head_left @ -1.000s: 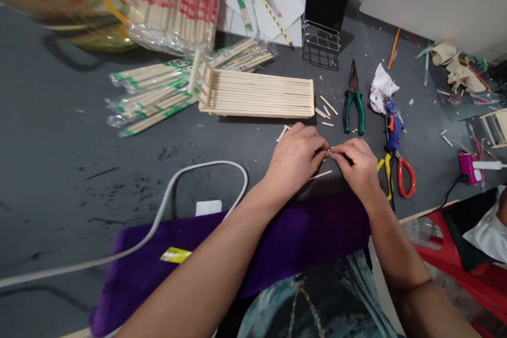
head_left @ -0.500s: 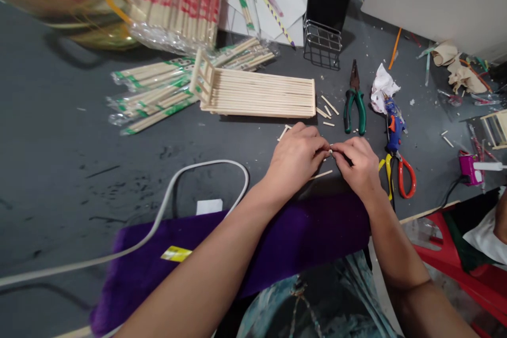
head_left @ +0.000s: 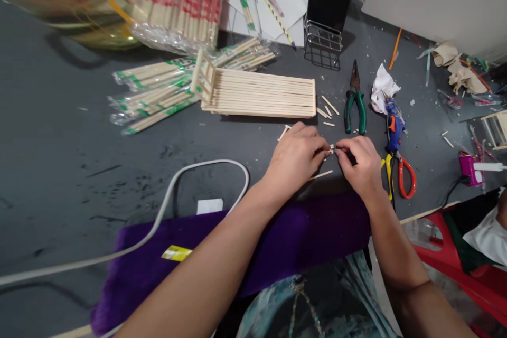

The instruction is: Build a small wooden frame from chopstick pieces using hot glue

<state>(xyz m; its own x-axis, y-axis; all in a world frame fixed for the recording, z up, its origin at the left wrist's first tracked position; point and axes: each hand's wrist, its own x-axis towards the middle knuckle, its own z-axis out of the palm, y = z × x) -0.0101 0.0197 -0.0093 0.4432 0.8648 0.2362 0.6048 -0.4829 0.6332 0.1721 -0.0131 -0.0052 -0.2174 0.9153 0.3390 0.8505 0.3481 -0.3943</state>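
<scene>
My left hand (head_left: 297, 153) rests low over the table, thumb and fingers pinched on small wooden stick pieces (head_left: 331, 148) whose pale ends poke out at the fingertips. Just to the right, my right hand (head_left: 359, 162) is closed in a pinch, its fingertips a small gap from those ends; whatever it holds is too small to make out. A thin wooden stick (head_left: 321, 175) lies below the left hand. Part of a small stick frame (head_left: 284, 132) shows behind it. Beyond both hands stands a miniature bed-like model (head_left: 261, 92) made of wooden sticks.
Green-handled pliers (head_left: 355, 105), a blue glue gun (head_left: 393, 127) and red-handled cutters (head_left: 406, 177) lie to the right. Wrapped chopsticks (head_left: 158, 90) lie at the left. A white cable (head_left: 174, 185) loops near a purple cloth (head_left: 150, 264). A wire stand (head_left: 322, 45) is at the back.
My right hand has drawn slightly right, opening a small gap between its fingertips and the pieces in my left hand. The left hand has hardly moved.
</scene>
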